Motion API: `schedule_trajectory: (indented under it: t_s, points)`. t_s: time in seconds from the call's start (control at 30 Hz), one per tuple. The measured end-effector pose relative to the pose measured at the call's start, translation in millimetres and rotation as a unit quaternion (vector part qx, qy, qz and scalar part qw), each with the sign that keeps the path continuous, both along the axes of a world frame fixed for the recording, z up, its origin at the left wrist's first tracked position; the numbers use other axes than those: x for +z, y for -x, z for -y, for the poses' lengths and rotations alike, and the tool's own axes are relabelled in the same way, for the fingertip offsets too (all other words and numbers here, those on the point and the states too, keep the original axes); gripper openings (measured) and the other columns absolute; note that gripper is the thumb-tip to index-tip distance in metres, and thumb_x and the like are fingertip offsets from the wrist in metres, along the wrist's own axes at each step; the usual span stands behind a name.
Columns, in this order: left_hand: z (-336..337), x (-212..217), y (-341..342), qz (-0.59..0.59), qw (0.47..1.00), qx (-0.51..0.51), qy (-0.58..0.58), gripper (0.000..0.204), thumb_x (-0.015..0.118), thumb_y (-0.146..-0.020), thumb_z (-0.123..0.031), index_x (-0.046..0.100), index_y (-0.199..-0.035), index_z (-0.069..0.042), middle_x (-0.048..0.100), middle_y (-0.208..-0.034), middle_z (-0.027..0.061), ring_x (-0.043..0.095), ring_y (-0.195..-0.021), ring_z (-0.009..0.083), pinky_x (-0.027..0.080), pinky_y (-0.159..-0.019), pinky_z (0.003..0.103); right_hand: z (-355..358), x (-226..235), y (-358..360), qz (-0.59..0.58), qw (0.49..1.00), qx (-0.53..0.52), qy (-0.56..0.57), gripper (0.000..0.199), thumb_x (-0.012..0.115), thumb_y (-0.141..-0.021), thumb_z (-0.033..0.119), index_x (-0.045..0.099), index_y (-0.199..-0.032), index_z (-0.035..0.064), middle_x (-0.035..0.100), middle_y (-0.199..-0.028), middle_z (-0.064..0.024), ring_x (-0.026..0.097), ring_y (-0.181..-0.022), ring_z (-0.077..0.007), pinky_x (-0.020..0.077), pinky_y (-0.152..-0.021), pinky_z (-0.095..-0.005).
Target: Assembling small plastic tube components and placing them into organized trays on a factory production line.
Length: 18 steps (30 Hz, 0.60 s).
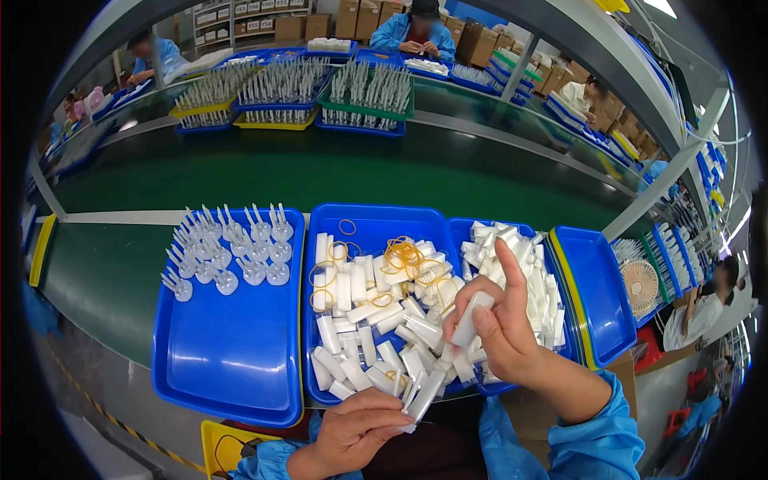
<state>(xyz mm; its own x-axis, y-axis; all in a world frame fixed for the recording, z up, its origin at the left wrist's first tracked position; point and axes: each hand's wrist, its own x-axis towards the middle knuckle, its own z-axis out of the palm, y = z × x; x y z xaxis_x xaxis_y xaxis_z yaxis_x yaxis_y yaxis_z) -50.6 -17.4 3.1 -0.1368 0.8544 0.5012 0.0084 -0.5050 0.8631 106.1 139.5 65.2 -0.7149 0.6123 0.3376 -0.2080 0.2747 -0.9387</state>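
Low in the view, at the near edge of the middle blue tray (376, 211), my left hand (358, 430) is closed on a slim white plastic piece (427, 398) that sticks out past the fingertips. My right hand (512, 340) is raised over the trays with its index finger pointing up. Its thumb presses a white rectangular plastic piece (472, 319) against the curled fingers. Many similar white pieces (364, 328) lie heaped in the middle tray below, along with yellow rubber bands (404, 256). More white parts (496, 240) fill the tray to its right.
The left blue tray (224, 352) bears translucent pronged parts (214, 248) at its far end. On the right, stacked trays (596, 296) stand beside a round beige fan (638, 286). A green conveyor (304, 172) runs beyond, with part-filled trays (364, 100). Co-workers (412, 40) sit across it.
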Motion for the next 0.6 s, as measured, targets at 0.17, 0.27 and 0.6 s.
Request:
schedule_trajectory:
  t_s: [0.17,0.27,0.6]
  points:
    - [-0.8,0.2,-2.3,-0.002,1.0,-0.016,-0.004,0.013,0.066,-0.075,0.001,0.065,-0.087,-0.001,0.058,-0.087,0.0121,0.057,-0.068,0.0216,0.045,-0.06,0.029,4.1,-1.2,-16.7,0.176,0.975,0.051,-0.129,0.037,0.046,-0.09,0.008,0.033,-0.124,0.0017,0.045,-0.096,-0.0103,0.051,-0.071,-0.0118,0.043,-0.063,-0.0258]
    - [-2.1,0.2,-4.0,-0.014,1.0,-0.026,-0.005,0.013,0.066,-0.075,0.001,0.065,-0.088,-0.001,0.058,-0.088,0.0121,0.057,-0.068,0.0221,0.045,-0.06,0.03,1.8,9.9,-18.4,0.243,0.938,0.03,-0.243,0.026,0.049,-0.088,0.006,0.049,-0.114,0.0005,0.05,-0.093,-0.007,0.052,-0.073,-0.0095,0.0423,-0.064,-0.0232]
    - [-5.6,2.0,-11.7,-0.027,0.998,-0.05,-0.023,0.015,0.066,-0.074,0.001,0.065,-0.089,-0.003,0.06,-0.086,0.0115,0.058,-0.069,0.0232,0.046,-0.061,0.031,4.9,2.9,-28.5,0.126,0.944,0.021,0.303,0.031,0.059,-0.085,0.006,0.051,-0.114,0.0005,0.055,-0.087,-0.0024,0.052,-0.072,-0.0049,0.0411,-0.06,-0.0169]
